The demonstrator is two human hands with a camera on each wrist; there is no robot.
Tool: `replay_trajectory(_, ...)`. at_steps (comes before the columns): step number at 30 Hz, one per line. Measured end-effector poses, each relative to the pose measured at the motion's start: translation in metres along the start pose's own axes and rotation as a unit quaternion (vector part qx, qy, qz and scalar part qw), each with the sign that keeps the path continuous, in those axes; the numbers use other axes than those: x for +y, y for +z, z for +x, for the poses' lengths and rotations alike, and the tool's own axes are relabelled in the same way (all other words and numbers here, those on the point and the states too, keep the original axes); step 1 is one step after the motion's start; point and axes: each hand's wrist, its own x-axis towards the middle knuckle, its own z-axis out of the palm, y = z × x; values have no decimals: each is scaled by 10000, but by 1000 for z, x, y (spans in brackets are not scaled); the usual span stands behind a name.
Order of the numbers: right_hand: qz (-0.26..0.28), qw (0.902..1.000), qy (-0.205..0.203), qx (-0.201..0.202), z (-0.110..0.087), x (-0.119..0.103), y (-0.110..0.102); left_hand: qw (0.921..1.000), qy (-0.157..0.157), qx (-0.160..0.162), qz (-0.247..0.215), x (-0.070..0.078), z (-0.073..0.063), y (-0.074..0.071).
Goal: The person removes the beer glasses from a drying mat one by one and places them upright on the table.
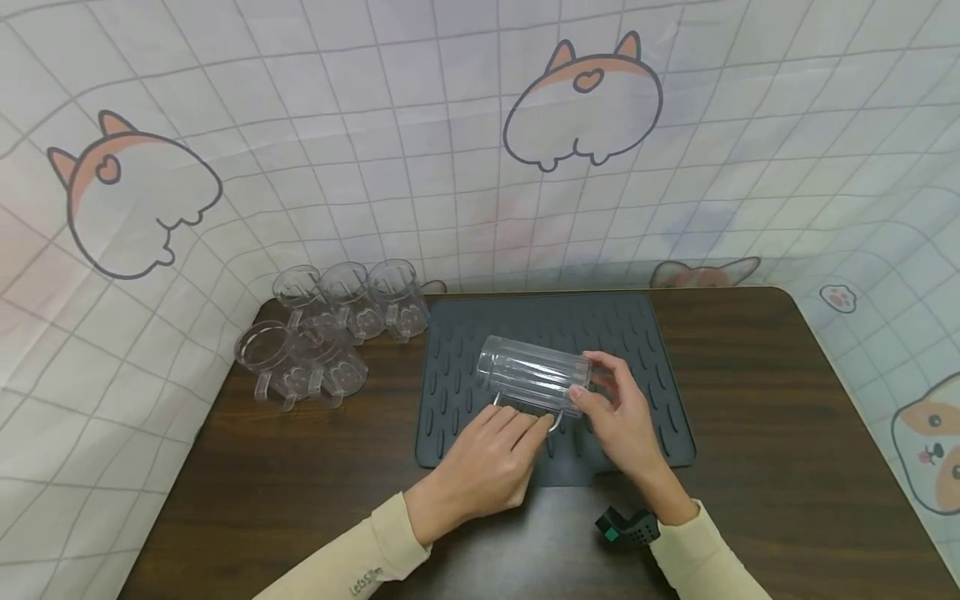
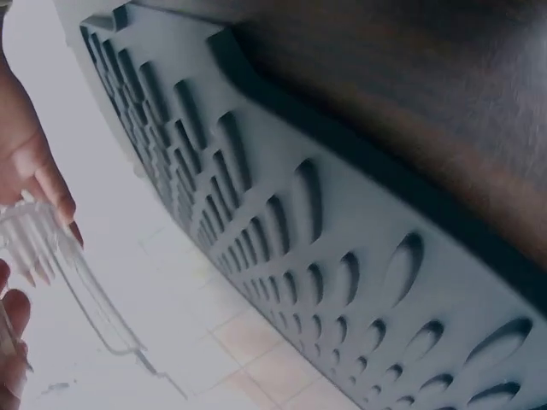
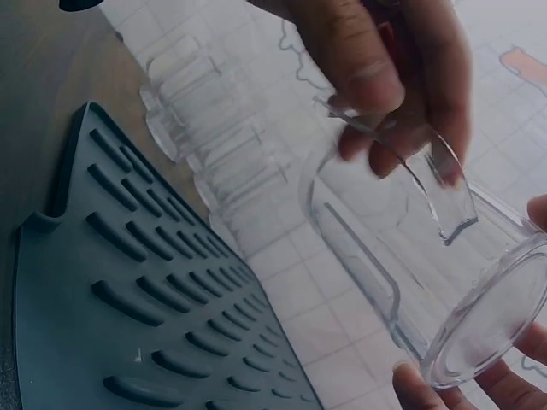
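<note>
A clear mug point(image 1: 534, 372) lies sideways in the air between both hands, over a dark grey ridged mat point(image 1: 600, 317). My left hand point(image 1: 491, 454) grips its handle, fingers curled through the loop. At the mug's right end, my right hand point(image 1: 622, 412) holds it with the thumb on the near side and fingers around the far side. In the right wrist view, the round end of the mug point(image 3: 487, 299) sits among the right fingers point(image 3: 508, 384), while the left hand point(image 3: 376, 77) is at the handle above. The left wrist view catches only part of the mug point(image 2: 81, 282).
Several clear mugs with handles stand in two rows at the table's back left, among them a front mug point(image 1: 266, 354) and a back mug point(image 1: 397, 296). The mat lies on a brown wooden table point(image 1: 765, 433). A patterned cloth wall point(image 1: 420, 133) rises behind and beside the table.
</note>
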Motion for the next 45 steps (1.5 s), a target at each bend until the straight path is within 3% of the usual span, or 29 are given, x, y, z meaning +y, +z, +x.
replay_trajectory(8, 12, 9996, -68, 281, 2, -3, -2, 9963, -288, 741, -340, -16, 6, -8)
replay_trajectory(13, 133, 9988, 8, 470, 3, -6, -6, 9890, -678, 1115, -701, -27, 6, -11)
replay_trajectory(20, 166, 9980, -92, 598, 5, -5, -10, 9682, -1503, 1278, -1538, -36, 2, -11)
replay_trajectory(24, 260, 9970, -245, 682, 6, -4, -11, 9479, -2079, 1288, -2044, -38, 0, -9)
replay_trajectory(29, 347, 9951, -388, 841, 7, -4, -12, 9073, -2783, 1339, -2852, -36, -2, -7)
replay_trajectory(35, 479, 9931, -388, 996, 7, -6, -13, 8595, -3255, 1261, -3734, -34, -4, -3)
replay_trajectory(38, 633, 9916, -333, 1082, 7, -8, -13, 8314, -3536, 1202, -4114, -32, -5, -2)
replay_trajectory(40, 743, 9904, -307, 1123, 7, -9, -13, 8048, -3754, 1227, -4431, -31, -4, -1)
replay_trajectory(42, 812, 9894, -318, 1162, 8, -10, -13, 7733, -3961, 1348, -4763, -29, -3, 0)
replay_trajectory(45, 942, 9874, -394, 1213, 10, -11, -12, 7188, -4310, 1530, -5237, -25, -1, 2)
